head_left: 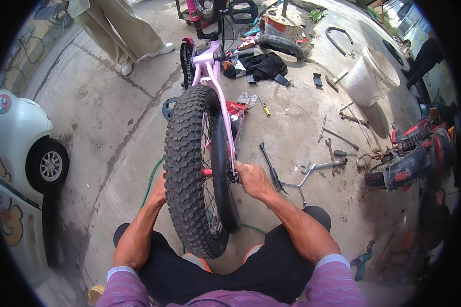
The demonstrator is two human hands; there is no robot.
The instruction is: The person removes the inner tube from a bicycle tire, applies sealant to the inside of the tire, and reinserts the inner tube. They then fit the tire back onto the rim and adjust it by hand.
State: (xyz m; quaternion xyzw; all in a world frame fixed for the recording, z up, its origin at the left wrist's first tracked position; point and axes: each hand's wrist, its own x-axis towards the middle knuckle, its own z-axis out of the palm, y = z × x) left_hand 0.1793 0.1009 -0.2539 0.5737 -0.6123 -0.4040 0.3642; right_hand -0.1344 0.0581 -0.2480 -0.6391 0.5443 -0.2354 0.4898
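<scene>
A pink bicycle frame (216,82) lies upside down in front of me, its knobby black tyre (185,153) standing between my knees. A loose black inner tube (220,153) hangs beside the rim on the right. My right hand (252,179) is closed at the wheel axle on the right side of the fork; what it grips is hidden by the fingers. My left hand (160,190) is pressed against the left side of the tyre, mostly hidden behind it.
Wrenches (322,165), a cross wrench (297,185) and a yellow screwdriver (264,107) lie on the concrete to the right. A white bucket (370,77) and a red scooter (415,153) stand further right. A white toy car (25,148) is at left; a person's legs (123,30) stand behind.
</scene>
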